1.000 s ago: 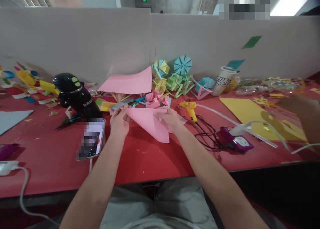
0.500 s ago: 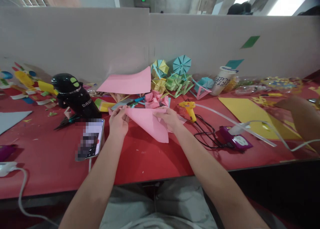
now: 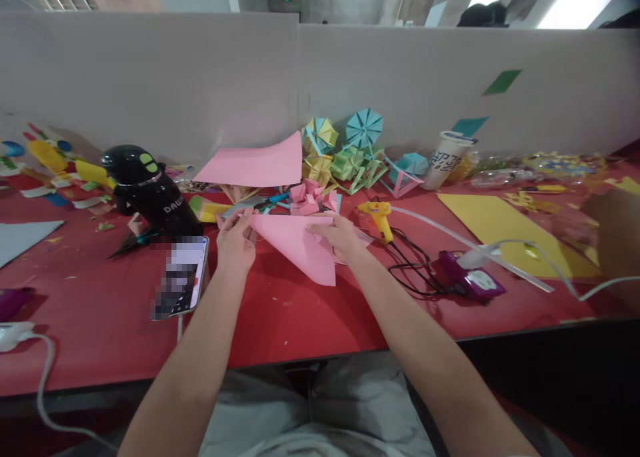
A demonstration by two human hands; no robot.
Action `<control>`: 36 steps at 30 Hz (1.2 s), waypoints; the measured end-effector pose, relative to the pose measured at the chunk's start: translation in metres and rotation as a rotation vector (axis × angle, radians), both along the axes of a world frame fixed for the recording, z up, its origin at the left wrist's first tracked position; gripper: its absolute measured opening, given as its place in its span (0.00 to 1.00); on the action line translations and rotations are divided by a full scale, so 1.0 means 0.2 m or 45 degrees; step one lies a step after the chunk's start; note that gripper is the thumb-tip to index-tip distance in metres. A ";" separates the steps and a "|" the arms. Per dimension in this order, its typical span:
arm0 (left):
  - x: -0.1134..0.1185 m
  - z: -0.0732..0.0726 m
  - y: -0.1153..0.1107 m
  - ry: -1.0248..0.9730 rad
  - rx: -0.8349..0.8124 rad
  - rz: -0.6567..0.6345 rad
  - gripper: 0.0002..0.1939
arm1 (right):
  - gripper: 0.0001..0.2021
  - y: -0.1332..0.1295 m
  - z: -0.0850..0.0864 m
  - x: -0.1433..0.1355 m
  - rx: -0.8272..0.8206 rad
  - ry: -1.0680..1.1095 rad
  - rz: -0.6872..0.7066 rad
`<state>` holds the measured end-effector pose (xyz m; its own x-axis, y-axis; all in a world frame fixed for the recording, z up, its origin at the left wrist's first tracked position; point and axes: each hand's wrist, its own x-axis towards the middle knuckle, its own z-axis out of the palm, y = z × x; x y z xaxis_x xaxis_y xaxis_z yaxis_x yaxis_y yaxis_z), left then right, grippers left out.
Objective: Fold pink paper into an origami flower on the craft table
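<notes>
Between my hands is a sheet of pink paper, folded over at an angle so that one corner points down toward me. My left hand pinches its left end between thumb and fingers. On the right side, my right hand grips the paper, its thumb lying on top and the other fingers partly hidden. Just behind the paper lie crumpled pink paper pieces and a blue-handled tool. A yellow glue gun rests right of my right hand.
A phone and a black bottle stand left. Folded paper shapes, a larger pink sheet and a cup line the partition. Rightward are a purple power strip, yellow paper and another person's arm.
My hands and the pink paper are almost still, with the fold held in place. The other person's arm at the right edge has shifted further right.
</notes>
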<state>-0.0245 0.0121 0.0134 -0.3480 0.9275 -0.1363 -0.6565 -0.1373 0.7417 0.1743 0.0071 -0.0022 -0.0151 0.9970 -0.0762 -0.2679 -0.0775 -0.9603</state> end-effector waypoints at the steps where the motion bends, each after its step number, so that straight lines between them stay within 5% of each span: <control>1: 0.00 0.00 0.00 -0.002 0.000 0.001 0.07 | 0.19 0.00 0.00 0.00 -0.001 -0.008 -0.008; 36: -0.04 0.04 0.00 0.007 0.019 -0.015 0.04 | 0.13 0.00 0.01 0.04 0.330 -0.387 -0.094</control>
<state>-0.0317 0.0115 0.0215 -0.3376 0.9335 -0.1207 -0.6539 -0.1403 0.7435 0.1822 0.0067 -0.0002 0.0414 0.9813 0.1878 0.0351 0.1864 -0.9818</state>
